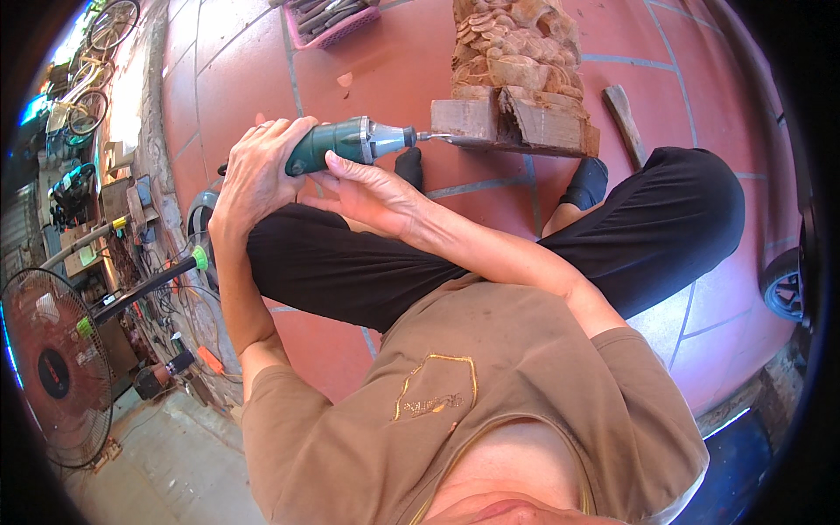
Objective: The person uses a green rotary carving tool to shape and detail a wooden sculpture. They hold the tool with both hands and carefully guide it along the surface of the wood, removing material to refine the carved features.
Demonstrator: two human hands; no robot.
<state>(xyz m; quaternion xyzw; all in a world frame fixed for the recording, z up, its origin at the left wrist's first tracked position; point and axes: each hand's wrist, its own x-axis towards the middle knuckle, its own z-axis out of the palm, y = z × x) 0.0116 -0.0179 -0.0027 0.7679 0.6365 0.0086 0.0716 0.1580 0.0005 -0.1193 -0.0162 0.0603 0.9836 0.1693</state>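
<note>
My left hand point(260, 171) is wrapped round the rear of a green and silver die grinder point(331, 144), with its shaft pointing right. My right hand point(374, 194) is just below the tool; its thumb lies against the green body and its fingers stretch left, apart, under my left hand. A thin metal bit point(436, 136) juts from the grinder's nose. Its tip overlaps the near left corner of a carved wood block point(518, 66); I cannot tell whether they touch. The block has a rounded, clustered relief above a plain, split base.
A pink basket point(336, 28) of carving tools stands at the far side. A wooden stick point(624, 127) lies right of the block on the red tiles point(394, 83). My crossed legs point(647, 227) surround the near side. A standing fan point(57, 372) and cables are at left.
</note>
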